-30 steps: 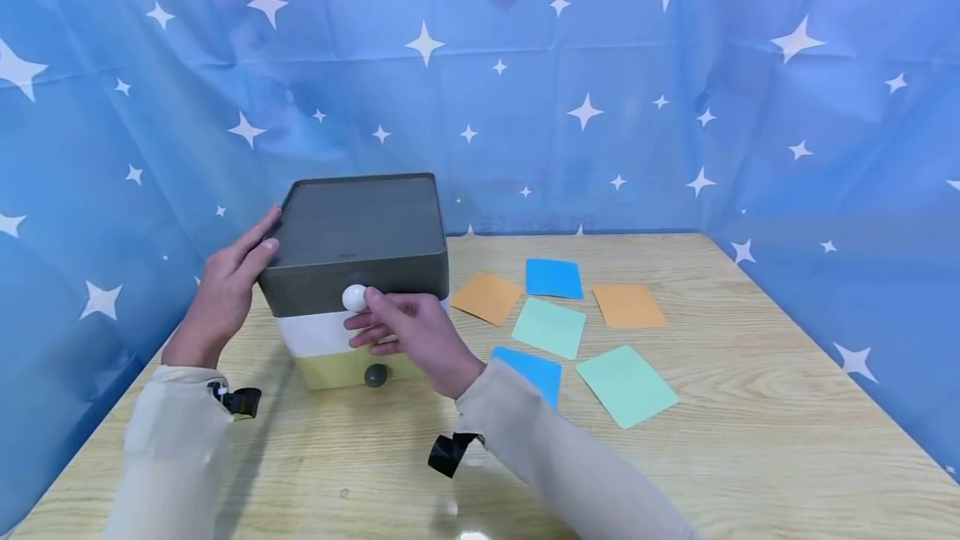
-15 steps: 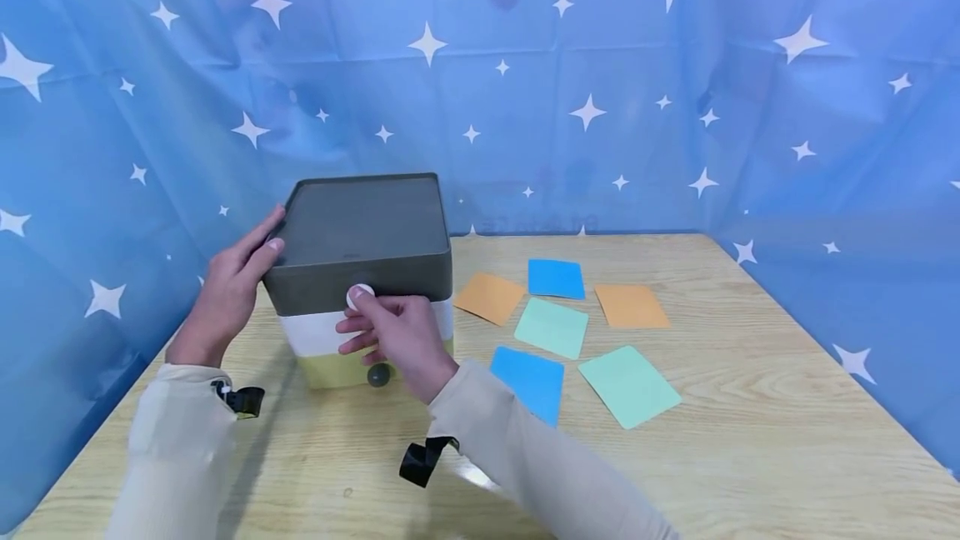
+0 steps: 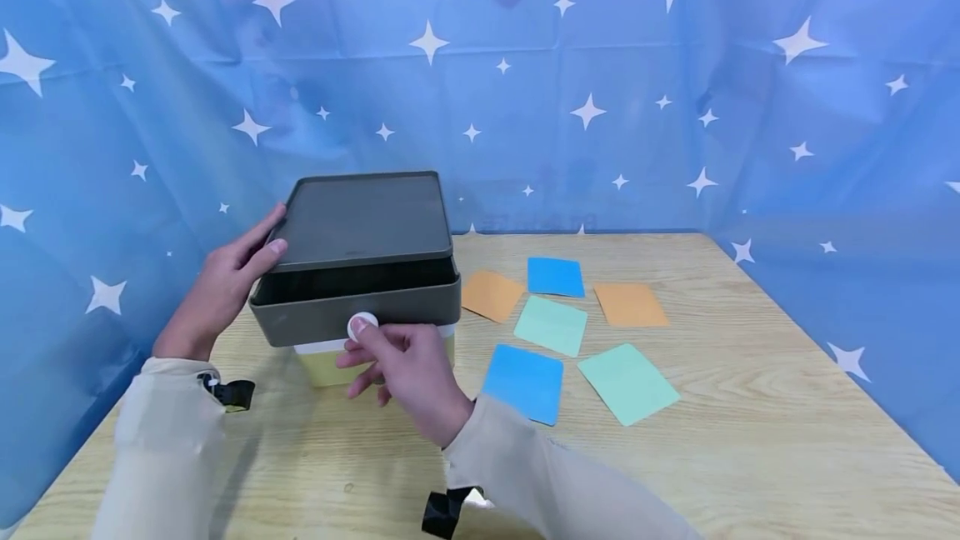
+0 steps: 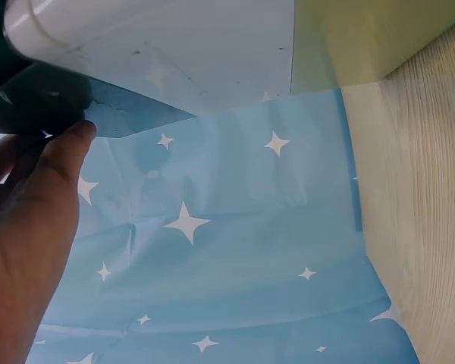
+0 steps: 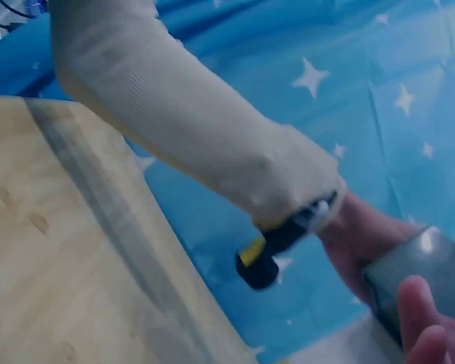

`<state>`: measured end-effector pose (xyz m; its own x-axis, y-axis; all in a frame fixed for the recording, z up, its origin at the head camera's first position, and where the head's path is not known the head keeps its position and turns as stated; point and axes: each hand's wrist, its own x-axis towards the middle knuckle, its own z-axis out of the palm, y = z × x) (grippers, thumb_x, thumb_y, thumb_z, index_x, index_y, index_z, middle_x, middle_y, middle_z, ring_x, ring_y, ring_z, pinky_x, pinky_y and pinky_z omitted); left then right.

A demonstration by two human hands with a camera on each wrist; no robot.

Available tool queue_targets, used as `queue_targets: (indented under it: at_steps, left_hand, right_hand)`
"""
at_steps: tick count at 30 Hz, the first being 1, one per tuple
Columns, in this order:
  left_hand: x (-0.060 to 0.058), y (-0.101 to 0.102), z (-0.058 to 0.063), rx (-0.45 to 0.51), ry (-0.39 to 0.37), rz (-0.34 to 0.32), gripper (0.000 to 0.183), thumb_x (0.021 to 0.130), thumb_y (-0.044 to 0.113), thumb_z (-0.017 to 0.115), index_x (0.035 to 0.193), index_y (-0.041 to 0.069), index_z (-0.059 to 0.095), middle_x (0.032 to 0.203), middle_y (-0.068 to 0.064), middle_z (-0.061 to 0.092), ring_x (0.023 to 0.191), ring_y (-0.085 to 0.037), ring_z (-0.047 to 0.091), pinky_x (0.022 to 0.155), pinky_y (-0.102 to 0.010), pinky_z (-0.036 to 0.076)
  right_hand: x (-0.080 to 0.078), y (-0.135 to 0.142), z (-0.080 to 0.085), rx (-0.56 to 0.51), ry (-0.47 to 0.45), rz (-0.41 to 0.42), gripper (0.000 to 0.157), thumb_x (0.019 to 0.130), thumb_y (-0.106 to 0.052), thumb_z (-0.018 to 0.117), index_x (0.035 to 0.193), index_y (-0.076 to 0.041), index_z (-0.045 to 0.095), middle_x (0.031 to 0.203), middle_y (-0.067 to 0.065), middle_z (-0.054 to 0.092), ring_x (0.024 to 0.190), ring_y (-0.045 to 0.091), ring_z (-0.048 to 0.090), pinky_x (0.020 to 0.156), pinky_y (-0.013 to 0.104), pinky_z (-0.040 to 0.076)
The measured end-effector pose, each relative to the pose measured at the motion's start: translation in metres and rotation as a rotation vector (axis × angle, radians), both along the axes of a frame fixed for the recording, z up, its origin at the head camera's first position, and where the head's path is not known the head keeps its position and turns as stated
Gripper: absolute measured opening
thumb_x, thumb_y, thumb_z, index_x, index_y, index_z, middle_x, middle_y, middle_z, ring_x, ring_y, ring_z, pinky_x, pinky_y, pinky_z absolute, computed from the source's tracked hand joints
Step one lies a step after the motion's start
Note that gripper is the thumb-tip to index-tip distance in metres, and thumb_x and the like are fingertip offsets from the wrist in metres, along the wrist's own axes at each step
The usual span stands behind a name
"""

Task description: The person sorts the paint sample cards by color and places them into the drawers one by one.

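Note:
A small drawer box (image 3: 367, 219) with a dark grey top stands on the left of the table. Its grey top drawer (image 3: 300, 325) is pulled partway out, and the inside looks dark. With thumb and finger, my right hand (image 3: 416, 369) pinches the round white knob (image 3: 364, 317) on that drawer. My left hand (image 3: 217, 298) rests on the box's upper left edge, fingers fairly straight. Below are a white layer (image 3: 318, 347) and a yellow layer (image 3: 324, 369). In the right wrist view, fingertips (image 5: 417, 303) of the right hand appear before the grey drawer.
Right of the box lie several square paper sheets: two blue (image 3: 555, 277), two orange (image 3: 630, 305) and two green (image 3: 628, 384). They rest on a wooden table (image 3: 750, 440). Behind it hangs a blue curtain (image 3: 510, 107) with white stars.
My right hand took the white knob between thumb and finger and drew the grey drawer out toward me, so a dark gap now shows under the top. The left hand stayed on the box edge.

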<state>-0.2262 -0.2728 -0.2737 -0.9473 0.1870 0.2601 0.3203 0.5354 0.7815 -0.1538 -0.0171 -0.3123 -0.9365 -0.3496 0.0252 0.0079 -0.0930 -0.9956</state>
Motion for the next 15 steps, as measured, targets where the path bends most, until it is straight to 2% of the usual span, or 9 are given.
queue_targets:
  at_steps: [4, 8, 15]
  left_hand:
    - [0.000, -0.001, 0.000, 0.006, -0.016, 0.014, 0.055, 0.107, 0.045, 0.041, 0.157, 0.047, 0.017, 0.171, 0.006, 0.009, 0.159, -0.032, 0.005, 0.122, -0.067, 0.013]
    - [0.000, 0.000, 0.000, 0.001, -0.005, 0.019, 0.055, 0.107, 0.044, 0.041, 0.157, 0.046, 0.017, 0.171, 0.004, 0.009, 0.158, -0.033, 0.005, 0.122, -0.068, 0.013]
    - [0.001, -0.001, 0.001, -0.013, -0.009, 0.020, 0.057, 0.107, 0.044, 0.042, 0.158, 0.044, 0.017, 0.171, 0.004, 0.009, 0.158, -0.033, 0.005, 0.121, -0.068, 0.015]
  right_hand:
    - [0.014, 0.003, 0.001, -0.017, -0.019, 0.018, 0.040, 0.098, -0.042, 0.064, 0.099, -0.004, 0.074, 0.095, 0.013, 0.079, 0.056, 0.012, 0.068, 0.045, 0.022, 0.041]
    - [0.027, 0.007, 0.001, -0.039, -0.045, 0.038, 0.039, 0.097, -0.039, 0.065, 0.098, -0.001, 0.074, 0.096, 0.015, 0.078, 0.052, 0.012, 0.066, 0.042, 0.021, 0.034]
    - [0.040, 0.013, -0.001, -0.057, -0.047, 0.087, 0.035, 0.098, -0.034, 0.064, 0.102, 0.000, 0.073, 0.101, 0.020, 0.077, 0.052, 0.010, 0.066, 0.041, 0.019, 0.034]
